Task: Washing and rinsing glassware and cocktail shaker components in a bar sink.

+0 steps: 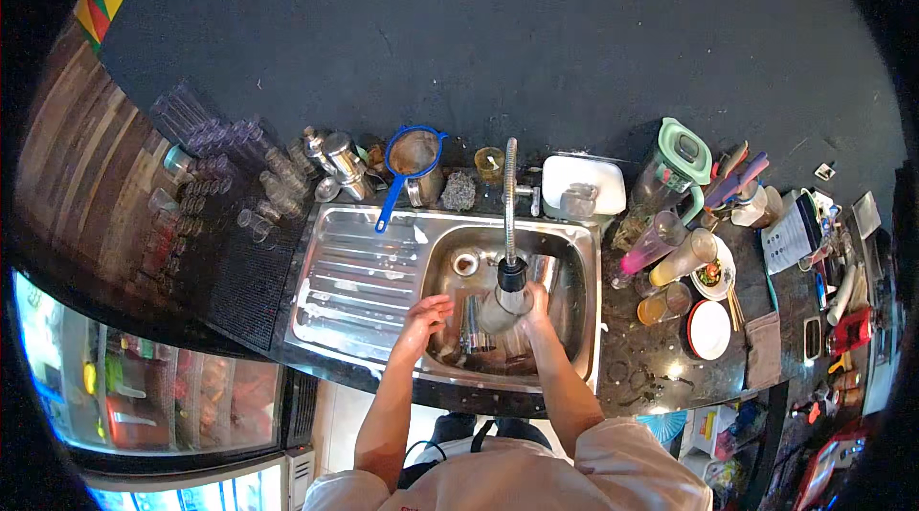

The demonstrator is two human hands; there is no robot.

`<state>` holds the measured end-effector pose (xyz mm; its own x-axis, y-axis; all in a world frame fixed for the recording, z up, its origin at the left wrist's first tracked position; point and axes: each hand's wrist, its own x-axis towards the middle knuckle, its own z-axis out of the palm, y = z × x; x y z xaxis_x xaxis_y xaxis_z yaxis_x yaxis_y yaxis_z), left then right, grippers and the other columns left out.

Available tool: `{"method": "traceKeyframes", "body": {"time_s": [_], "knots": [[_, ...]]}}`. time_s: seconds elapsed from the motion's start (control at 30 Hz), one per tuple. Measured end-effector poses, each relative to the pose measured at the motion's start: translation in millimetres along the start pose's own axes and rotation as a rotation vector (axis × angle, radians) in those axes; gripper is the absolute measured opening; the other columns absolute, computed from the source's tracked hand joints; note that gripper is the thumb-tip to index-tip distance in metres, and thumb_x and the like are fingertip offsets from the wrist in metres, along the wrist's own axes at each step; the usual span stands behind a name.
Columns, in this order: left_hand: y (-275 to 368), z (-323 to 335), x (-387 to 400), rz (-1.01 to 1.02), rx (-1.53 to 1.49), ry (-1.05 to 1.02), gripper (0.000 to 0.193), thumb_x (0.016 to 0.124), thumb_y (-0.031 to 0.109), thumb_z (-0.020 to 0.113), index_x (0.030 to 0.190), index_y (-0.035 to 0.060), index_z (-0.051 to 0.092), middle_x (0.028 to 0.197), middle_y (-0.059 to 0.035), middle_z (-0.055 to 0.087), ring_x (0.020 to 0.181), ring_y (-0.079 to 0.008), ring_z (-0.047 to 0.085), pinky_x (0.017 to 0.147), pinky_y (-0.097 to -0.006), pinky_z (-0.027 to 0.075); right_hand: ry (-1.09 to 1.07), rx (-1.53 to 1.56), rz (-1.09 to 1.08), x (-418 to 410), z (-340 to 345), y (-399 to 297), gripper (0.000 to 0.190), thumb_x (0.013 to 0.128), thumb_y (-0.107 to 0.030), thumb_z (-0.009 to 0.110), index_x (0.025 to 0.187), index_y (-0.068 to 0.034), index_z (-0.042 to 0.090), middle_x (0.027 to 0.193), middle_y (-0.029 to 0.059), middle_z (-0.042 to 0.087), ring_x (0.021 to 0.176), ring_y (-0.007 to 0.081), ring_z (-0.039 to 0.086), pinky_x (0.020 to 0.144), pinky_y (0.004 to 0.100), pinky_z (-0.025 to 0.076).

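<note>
In my right hand (534, 303) is a clear glass (505, 310), tilted under the black spout head (512, 274) of a flexible metal tap. My left hand (428, 317) is held over the sink's left edge, fingers apart, holding nothing. Below the hands, inside the steel sink (590, 296), lie a metal cup (474, 328) near the middle and another metal vessel (546, 268) at the back right. More glassware in the sink, under the held glass, is partly hidden. A round drain fitting (466, 263) shows at the back left of the basin.
Left lies the ribbed drainboard (352, 281), with a blue-rimmed strainer (413, 152) behind it. Upside-down glasses stand farther left. A steel wool scourer (458, 191) and a white tub (583, 181) sit behind the sink. Right are a blender jug (668, 159), used tall glasses and a white plate (711, 329).
</note>
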<state>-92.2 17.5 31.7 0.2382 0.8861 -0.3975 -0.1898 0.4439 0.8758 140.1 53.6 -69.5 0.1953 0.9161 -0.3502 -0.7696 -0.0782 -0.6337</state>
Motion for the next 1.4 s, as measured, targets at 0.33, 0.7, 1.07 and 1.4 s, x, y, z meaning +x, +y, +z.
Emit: {"method": "traceKeyframes", "body": {"time_s": [0.33, 0.7, 1.07, 1.4], "knots": [[-4, 19, 15, -0.061, 0.118, -0.082, 0.045, 0.072, 0.018, 0.051, 0.116, 0.0121, 0.051, 0.111, -0.0069, 0.055, 0.107, -0.0178, 0.047, 0.088, -0.0351, 0.033, 0.222, -0.103, 0.093, -2, -1, 2, 0.017, 0.076, -0.023, 0.052, 0.069, -0.008, 0.050, 0.062, 0.0046, 0.050, 0.057, 0.0182, 0.052, 0.056, 0.0323, 0.044], [-43, 68, 47, -0.606, -0.367, -0.296, 0.031, 0.085, 0.040, 0.049, 0.099, 0.0141, 0.058, 0.083, -0.0014, 0.063, 0.075, -0.0169, 0.061, 0.073, -0.0408, 0.047, -0.090, 0.197, 0.484, -80, 37, -51, 0.025, 0.088, -0.011, 0.038, 0.098, 0.007, 0.050, 0.086, 0.0164, 0.058, 0.080, 0.0258, 0.059, 0.077, 0.0336, 0.049], [-33, 43, 58, -0.396, -0.415, -0.309, 0.039, 0.080, 0.038, 0.055, 0.107, 0.0109, 0.052, 0.101, -0.0059, 0.059, 0.091, -0.0224, 0.055, 0.083, -0.0424, 0.041, 0.052, -0.215, 0.308, -41, 18, -15, 0.026, 0.083, -0.020, 0.046, 0.095, 0.001, 0.056, 0.058, 0.0067, 0.052, 0.050, 0.0216, 0.051, 0.050, 0.0300, 0.044], [-25, 141, 42, 0.615, 0.535, -0.367, 0.052, 0.077, 0.024, 0.065, 0.118, 0.0037, 0.041, 0.098, -0.0056, 0.056, 0.080, -0.0137, 0.053, 0.069, -0.0281, 0.043, 0.576, 0.041, -0.099, -59, -21, -27, 0.033, 0.078, -0.028, 0.054, 0.091, 0.002, 0.060, 0.079, 0.0090, 0.057, 0.064, 0.0187, 0.053, 0.056, 0.0315, 0.042]]}}
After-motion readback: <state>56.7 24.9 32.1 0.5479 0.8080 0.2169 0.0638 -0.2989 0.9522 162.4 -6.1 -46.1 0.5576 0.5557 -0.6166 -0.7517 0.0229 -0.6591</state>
